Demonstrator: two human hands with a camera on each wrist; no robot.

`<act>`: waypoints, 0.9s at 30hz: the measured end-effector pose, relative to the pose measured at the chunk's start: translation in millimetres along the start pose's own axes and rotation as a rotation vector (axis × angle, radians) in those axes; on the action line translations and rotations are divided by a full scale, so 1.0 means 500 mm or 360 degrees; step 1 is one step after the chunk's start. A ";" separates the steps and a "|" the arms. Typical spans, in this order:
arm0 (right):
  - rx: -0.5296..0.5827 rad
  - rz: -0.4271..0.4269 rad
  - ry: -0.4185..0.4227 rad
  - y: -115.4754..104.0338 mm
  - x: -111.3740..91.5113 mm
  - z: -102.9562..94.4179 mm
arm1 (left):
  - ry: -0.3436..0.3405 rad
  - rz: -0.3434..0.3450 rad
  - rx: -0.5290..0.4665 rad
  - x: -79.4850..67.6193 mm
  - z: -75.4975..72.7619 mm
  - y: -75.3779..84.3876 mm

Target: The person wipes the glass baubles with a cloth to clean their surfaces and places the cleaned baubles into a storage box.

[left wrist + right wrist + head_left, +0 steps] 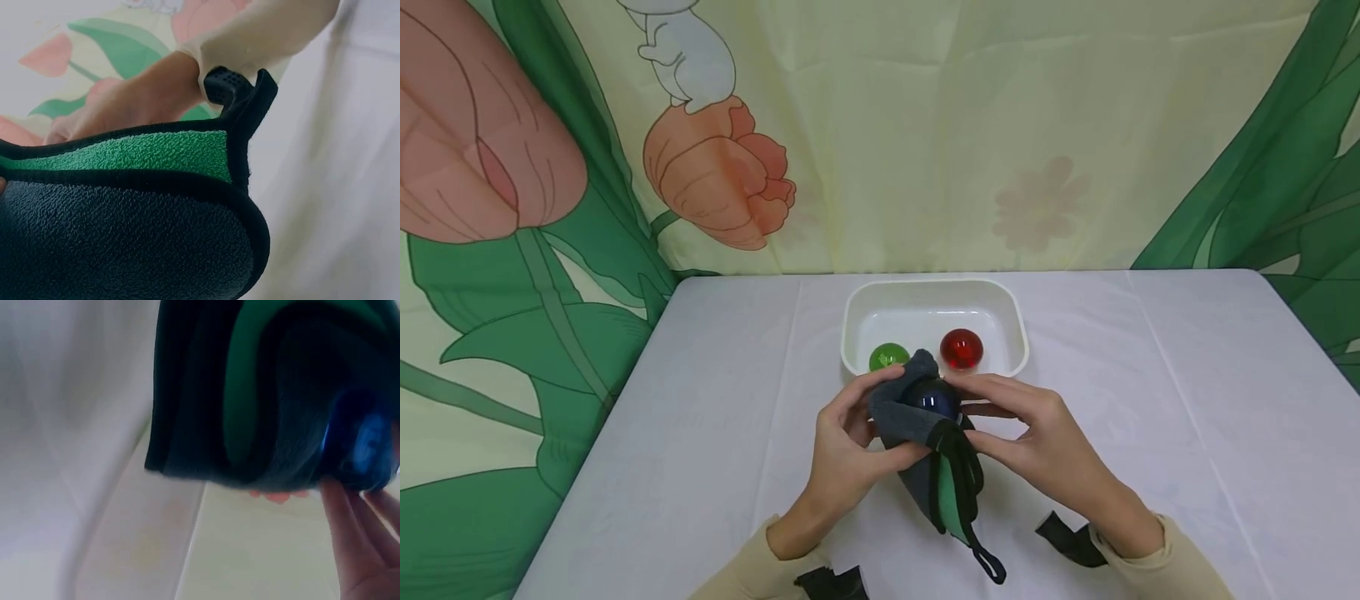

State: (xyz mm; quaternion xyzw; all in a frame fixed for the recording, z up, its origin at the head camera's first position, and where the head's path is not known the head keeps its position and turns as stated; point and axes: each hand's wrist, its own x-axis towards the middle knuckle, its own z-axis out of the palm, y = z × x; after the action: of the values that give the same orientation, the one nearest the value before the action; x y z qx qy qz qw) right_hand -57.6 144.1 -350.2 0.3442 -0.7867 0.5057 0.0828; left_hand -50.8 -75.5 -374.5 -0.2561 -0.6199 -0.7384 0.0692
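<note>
A dark blue glossy ball [936,398] sits in the folds of a cloth [906,421], grey-blue outside and green inside with black edging and a hanging loop. My left hand [842,446] grips the cloth from the left, its thumb across the front. From the other side my right hand [1026,417] holds the ball, its fingers and thumb at the ball and the cloth's edge. The right wrist view shows fingertips against the ball [365,440], which the cloth [300,412] partly covers. In the left wrist view the folded cloth [125,231] hides most of my left hand.
Just beyond my hands stands a white tray [902,321] with a green ball [887,355] and a red ball [962,348] inside. A white sheet covers the table [722,417]. Behind it hangs a flowered curtain [925,125]. Black straps [1067,542] stick out near both cuffs.
</note>
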 end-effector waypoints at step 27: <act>-0.0176 -0.0175 -0.0076 -0.010 0.000 -0.008 | -0.0043 -0.0027 -0.0030 -0.007 -0.003 -0.007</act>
State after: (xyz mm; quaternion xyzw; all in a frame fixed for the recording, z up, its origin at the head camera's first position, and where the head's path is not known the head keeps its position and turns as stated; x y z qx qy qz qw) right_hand -55.5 146.1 -344.8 0.3938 -0.7952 0.4477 0.1105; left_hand -49.8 -76.9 -379.2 -0.2614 -0.6159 -0.7414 0.0519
